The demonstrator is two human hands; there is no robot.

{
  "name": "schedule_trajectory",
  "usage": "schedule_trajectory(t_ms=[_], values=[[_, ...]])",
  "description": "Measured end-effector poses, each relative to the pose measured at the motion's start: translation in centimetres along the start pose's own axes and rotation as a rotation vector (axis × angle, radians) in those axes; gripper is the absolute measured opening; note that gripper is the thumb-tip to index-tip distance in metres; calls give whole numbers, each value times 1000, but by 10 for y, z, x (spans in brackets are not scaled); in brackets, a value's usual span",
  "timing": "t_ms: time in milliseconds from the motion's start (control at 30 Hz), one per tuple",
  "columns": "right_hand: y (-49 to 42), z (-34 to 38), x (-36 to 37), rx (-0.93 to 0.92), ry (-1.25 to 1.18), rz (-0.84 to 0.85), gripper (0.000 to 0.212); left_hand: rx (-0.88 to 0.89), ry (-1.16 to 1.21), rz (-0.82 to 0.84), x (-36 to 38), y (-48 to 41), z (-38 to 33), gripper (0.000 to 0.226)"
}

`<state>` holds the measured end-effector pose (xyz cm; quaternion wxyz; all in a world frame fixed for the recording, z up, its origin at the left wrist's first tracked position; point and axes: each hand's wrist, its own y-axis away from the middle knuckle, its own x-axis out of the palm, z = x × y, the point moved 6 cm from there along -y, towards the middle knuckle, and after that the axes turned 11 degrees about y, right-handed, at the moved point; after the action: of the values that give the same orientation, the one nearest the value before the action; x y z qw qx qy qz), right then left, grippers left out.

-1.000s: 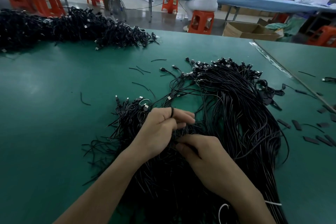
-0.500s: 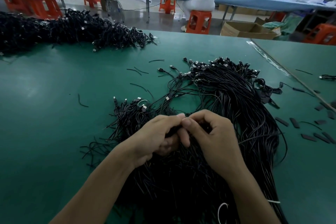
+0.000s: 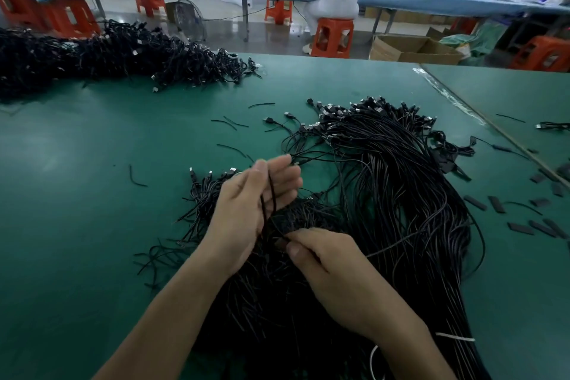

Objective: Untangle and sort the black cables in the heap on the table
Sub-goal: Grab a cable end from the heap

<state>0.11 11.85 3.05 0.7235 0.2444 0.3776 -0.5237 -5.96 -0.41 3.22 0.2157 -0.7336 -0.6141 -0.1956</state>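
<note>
Rising from the heap [image 3: 401, 200] at the surface's [image 3: 92, 210] front edge, a cable [image 3: 272, 194] is pinched by right hand [image 3: 334, 274] fingers and gripped between left hand [image 3: 253, 210] thumb and fingers.

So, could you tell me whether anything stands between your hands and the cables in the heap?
Nothing visible does: the left hand holds a black strand drawn up from the heap, and the right hand pinches it lower down.

Single head-worn wide-angle view, facing forward and down over the green table [image 3: 77, 225], close above the cable heap [image 3: 401, 194]
</note>
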Motion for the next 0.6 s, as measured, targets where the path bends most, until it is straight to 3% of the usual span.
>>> schedule_trajectory(t_ms=[133, 200, 267, 400, 600], values=[[2, -1, -26, -10, 25, -220, 14, -5, -683, 177, 9, 12, 5, 32], [3, -5, -36, 4, -32, -300, 8, -132, -765, 275, 16, 19, 11, 45], [3, -9, -43, 11, -109, -374, 9, -286, -625, 294, 18, 26, 13, 57], [0, -14, -49, 59, -225, -432, 8, -383, -440, 330, 20, 30, 12, 60], [-2, -5, -19, 71, -125, -179, 26, -340, 288, 207, 19, 18, 2, 42]])
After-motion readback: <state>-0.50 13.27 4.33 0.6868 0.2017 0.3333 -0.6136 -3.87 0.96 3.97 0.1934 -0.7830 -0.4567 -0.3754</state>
